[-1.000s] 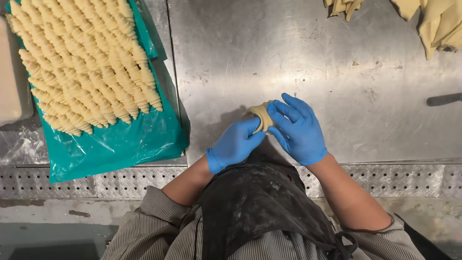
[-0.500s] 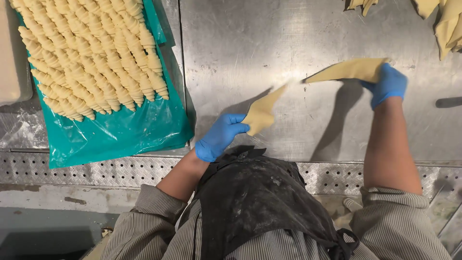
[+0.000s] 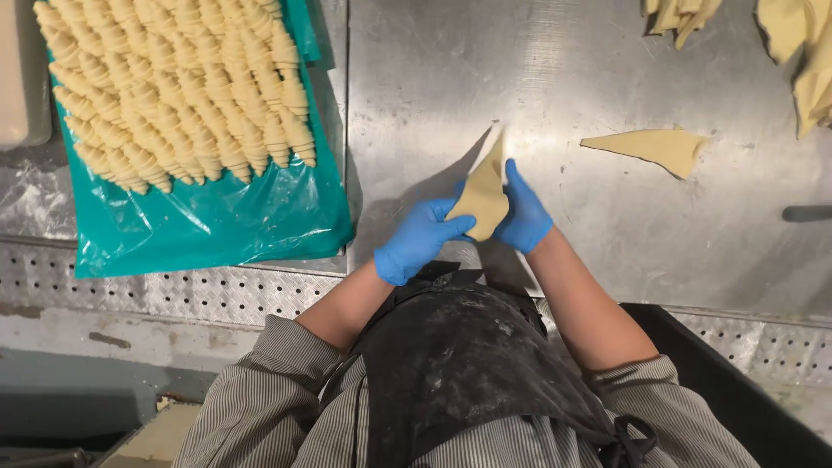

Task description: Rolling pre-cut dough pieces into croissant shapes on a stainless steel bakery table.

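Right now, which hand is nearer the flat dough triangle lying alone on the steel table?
Right. The right hand sits just left of the dough triangle; the left hand is farther left.

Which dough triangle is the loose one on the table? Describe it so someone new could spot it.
Start at the steel table and look to the right of the two blue-gloved hands. There a single flat dough triangle lies alone, its tip pointing left. Unlike the triangle held between the left hand and right hand, or the heaped dough pieces at the top right, nothing touches it.
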